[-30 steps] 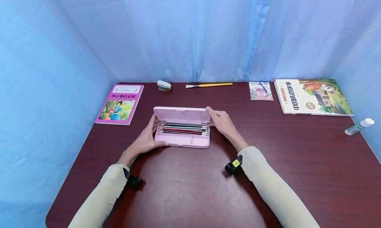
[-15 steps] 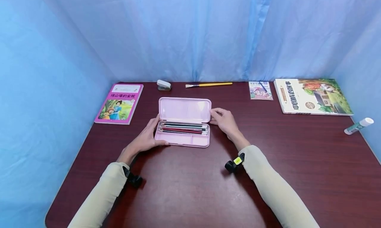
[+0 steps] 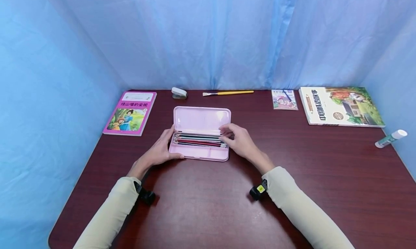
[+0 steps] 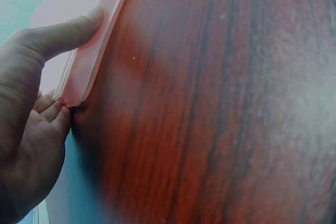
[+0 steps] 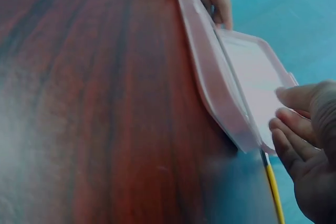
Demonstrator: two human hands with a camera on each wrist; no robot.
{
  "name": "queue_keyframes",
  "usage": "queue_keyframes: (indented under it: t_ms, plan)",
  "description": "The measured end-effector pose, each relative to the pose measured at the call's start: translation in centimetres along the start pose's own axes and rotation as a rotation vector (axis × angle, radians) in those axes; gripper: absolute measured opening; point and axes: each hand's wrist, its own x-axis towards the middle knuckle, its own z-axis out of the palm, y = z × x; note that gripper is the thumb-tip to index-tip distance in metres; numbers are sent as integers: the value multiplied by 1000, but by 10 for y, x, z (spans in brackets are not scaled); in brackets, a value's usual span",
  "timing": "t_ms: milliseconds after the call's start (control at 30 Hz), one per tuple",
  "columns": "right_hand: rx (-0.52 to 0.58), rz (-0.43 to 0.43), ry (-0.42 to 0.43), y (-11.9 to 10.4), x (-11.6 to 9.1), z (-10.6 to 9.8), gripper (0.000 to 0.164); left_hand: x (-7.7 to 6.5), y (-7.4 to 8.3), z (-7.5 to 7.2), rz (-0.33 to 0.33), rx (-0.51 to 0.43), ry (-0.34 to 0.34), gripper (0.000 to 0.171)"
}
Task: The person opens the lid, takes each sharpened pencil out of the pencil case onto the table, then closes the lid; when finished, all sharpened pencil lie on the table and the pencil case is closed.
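Note:
A pink pencil case (image 3: 191, 152) lies on the table with its lid (image 3: 199, 118) tipped back. Several dark and red pencils (image 3: 198, 140) lie side by side in its rear compartment; the front compartments hold nothing visible. My left hand (image 3: 156, 152) grips the case's left end, thumb on the front wall and fingers round the far side, as the left wrist view also shows on the case (image 4: 86, 72). Over the right end of the pencils hovers my right hand (image 3: 242, 142). In the right wrist view its fingers (image 5: 294, 129) are bent and apart, with nothing between them.
A pink book (image 3: 130, 113) lies at the left. Along the back edge are a small white stapler (image 3: 179, 93), a yellow-handled paintbrush (image 3: 229, 92) and a small picture booklet (image 3: 284, 99). A larger book (image 3: 341, 106) and a glue stick (image 3: 391, 138) lie at the right.
The lid has swung back from half raised to wide open. My right hand has let go of it and moved left over the pencils. The left hand has stayed on the case.

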Motion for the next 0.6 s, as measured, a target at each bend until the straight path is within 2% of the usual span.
queue_keyframes:
  t_ms: [100, 167, 600]
  plan:
    - [-40, 11, -94, -2, -1, 4, 27, 0, 0, 0, 0, -1, -1, 118]
    - [-65, 15, -128, -3, -1, 7, 26, -1, 0, 1, -3, -1, -3, 118]
    - [-214, -33, -198, -9, 2, 11, 26, -1, 1, -1, -17, -2, -17, 116]
